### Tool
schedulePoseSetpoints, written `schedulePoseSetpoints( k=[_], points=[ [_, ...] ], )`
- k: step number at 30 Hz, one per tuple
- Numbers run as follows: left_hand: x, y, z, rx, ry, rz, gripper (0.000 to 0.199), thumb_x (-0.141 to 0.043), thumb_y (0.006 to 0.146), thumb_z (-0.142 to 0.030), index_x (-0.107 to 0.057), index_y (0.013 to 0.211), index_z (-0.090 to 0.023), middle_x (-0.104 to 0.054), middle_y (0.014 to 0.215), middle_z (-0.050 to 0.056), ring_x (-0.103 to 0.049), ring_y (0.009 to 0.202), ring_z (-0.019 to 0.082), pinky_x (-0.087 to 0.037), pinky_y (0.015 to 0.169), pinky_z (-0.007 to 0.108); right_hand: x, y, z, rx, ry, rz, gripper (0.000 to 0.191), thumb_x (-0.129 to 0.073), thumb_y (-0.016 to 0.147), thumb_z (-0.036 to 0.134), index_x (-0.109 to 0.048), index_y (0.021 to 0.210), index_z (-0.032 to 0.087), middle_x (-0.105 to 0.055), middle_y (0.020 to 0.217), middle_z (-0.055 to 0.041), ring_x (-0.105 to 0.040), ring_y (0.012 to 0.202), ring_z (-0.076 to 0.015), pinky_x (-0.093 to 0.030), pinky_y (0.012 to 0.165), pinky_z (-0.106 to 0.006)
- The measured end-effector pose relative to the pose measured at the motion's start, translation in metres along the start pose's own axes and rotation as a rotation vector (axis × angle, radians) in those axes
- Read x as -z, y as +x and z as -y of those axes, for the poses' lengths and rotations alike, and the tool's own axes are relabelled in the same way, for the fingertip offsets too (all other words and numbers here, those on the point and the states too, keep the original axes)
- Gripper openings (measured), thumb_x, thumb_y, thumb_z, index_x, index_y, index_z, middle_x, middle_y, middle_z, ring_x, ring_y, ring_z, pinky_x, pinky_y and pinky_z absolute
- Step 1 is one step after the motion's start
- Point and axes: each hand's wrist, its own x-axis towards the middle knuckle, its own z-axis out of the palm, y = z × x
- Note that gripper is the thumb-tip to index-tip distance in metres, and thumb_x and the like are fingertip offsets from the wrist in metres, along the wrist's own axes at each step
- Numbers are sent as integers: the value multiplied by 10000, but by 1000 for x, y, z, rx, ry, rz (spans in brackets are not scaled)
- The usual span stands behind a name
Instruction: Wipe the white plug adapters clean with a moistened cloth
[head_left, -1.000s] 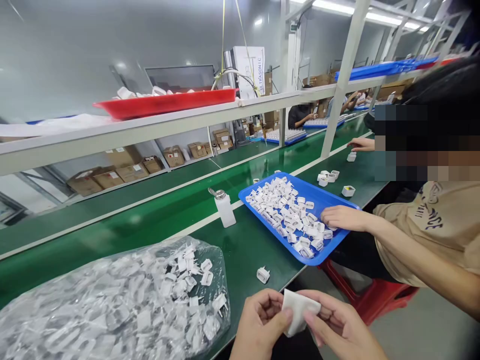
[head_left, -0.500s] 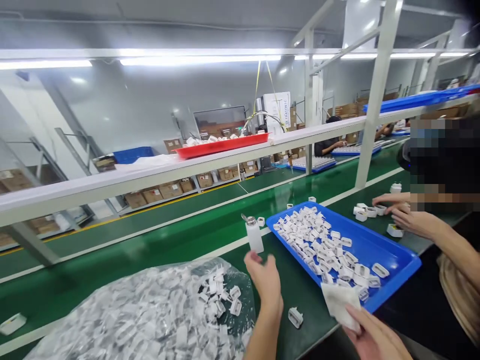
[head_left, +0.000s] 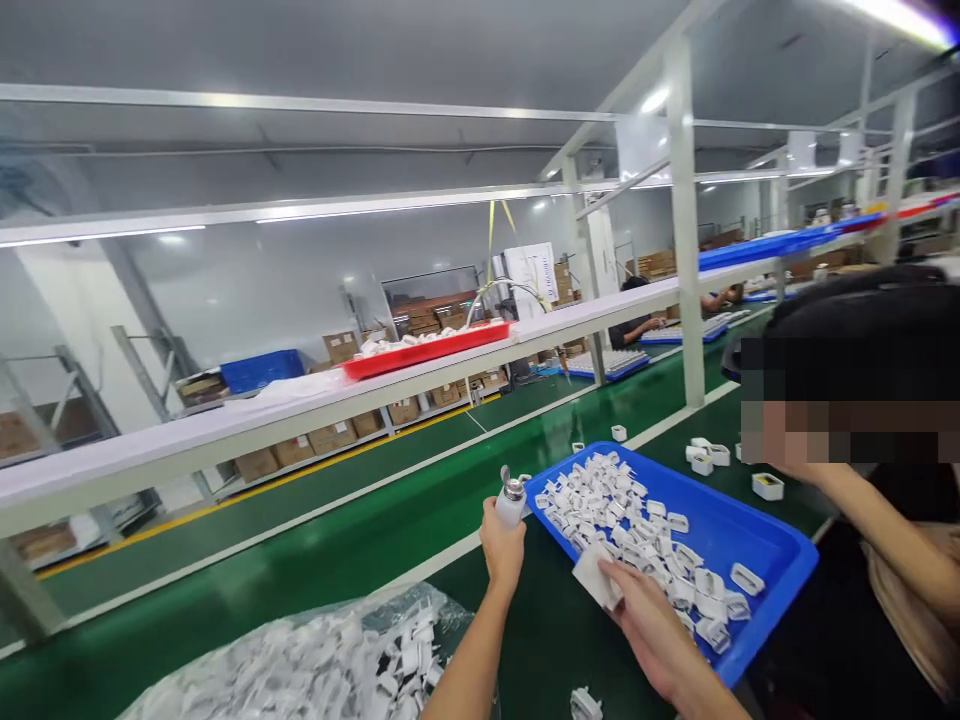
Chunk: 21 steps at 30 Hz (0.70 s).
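Observation:
My left hand (head_left: 501, 545) is wrapped round a white bottle (head_left: 511, 503) with a metal flip top, held over the green work surface. In my right hand (head_left: 645, 610) is a folded white cloth (head_left: 598, 577), pinched between thumb and fingers near the blue tray's left edge. The blue tray (head_left: 780, 560) holds a heap of small white plastic housings (head_left: 600, 490). At the lower left a clear plastic bag (head_left: 300, 670) bulges with many more white parts. One loose white part (head_left: 585, 703) lies below my right hand.
A person at the right has an arm (head_left: 885, 520) beside several loose white parts (head_left: 705, 457). Above the belt (head_left: 300, 570) runs a shelf (head_left: 187, 430) bearing a red tray (head_left: 427, 353). An upright post (head_left: 686, 230) stands behind the blue tray.
My left hand has closed round the bottle, which stood on the surface before, and tilts it. My right hand has moved left with the cloth. The view has tipped upward.

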Motion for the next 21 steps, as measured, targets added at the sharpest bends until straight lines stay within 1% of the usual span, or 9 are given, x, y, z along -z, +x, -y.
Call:
schedulePoseSetpoints(
  k=[1, 3, 5, 7, 9, 11, 14, 18, 21],
  points=[
    [3, 1, -4, -79, 12, 27, 444, -632, 851, -110, -556, 1282, -186, -724, 1150, 83, -693, 1040, 222, -548, 897, 360, -4, 6, 0, -10, 25, -8, 129, -717, 877, 250, -706, 961, 152, -753, 905, -27, -709, 860, -176, -586, 780, -316],
    [7, 3, -12, -238, 40, 76, 545, -605, 814, -75, -530, 1339, -201, -686, 1299, 105, -634, 1209, 247, -490, 1030, 403, -15, 20, 0, -35, 58, -9, 121, -668, 932, 249, -675, 984, 140, -722, 968, -29, -695, 835, -156, -592, 763, -341],
    [10, 6, -21, -397, 74, 123, 589, -581, 804, -69, -527, 1376, -197, -616, 1428, 113, -524, 1362, 272, -373, 1159, 481, -25, 32, 2, -53, 84, -5, 161, -661, 945, 286, -663, 1020, 143, -702, 1017, -36, -685, 847, -157, -593, 746, -340],
    [13, 7, -27, -544, 117, 165, 635, -554, 780, -34, -536, 1394, -198, -586, 1474, 98, -451, 1430, 279, -284, 1214, 529, -33, 40, 6, -57, 111, -3, 199, -655, 949, 307, -655, 1073, 151, -692, 1056, -44, -681, 865, -162, -594, 746, -342],
    [18, 6, -30, -656, 170, 183, 706, -517, 744, 17, -528, 1415, -203, -566, 1499, 80, -423, 1453, 275, -253, 1229, 552, -38, 40, 10, -50, 137, -3, 235, -650, 953, 322, -647, 1121, 158, -686, 1088, -51, -680, 882, -168, -595, 751, -347],
    [24, 5, -32, -731, 230, 173, 757, -479, 724, 54, -508, 1439, -195, -543, 1521, 76, -414, 1460, 275, -244, 1232, 571, -40, 35, 13, -41, 157, -8, 254, -643, 956, 335, -640, 1139, 160, -683, 1094, -53, -679, 883, -169, -594, 748, -347],
    [32, 3, -33, -803, 312, 150, 788, -446, 711, 84, -490, 1456, -169, -527, 1533, 83, -405, 1465, 282, -230, 1241, 570, -39, 25, 18, -36, 165, -6, 251, -640, 957, 343, -641, 1126, 157, -683, 1081, -51, -677, 870, -165, -593, 740, -343],
    [38, 0, -32, -863, 391, 126, 768, -439, 737, 78, -479, 1466, -156, -530, 1531, 85, -413, 1459, 296, -245, 1240, 566, -37, 14, 23, -35, 159, 8, 247, -647, 953, 332, -642, 1127, 156, -683, 1090, -53, -679, 882, -170, -596, 752, -353],
    [42, -1, -33, -895, 440, 96, 782, -422, 723, 93, -486, 1464, -150, -539, 1524, 83, -427, 1449, 307, -271, 1233, 563, -39, 8, 24, -32, 162, 6, 249, -645, 954, 331, -641, 1132, 157, -681, 1102, -56, -679, 896, -174, -596, 762, -358]
  ],
)
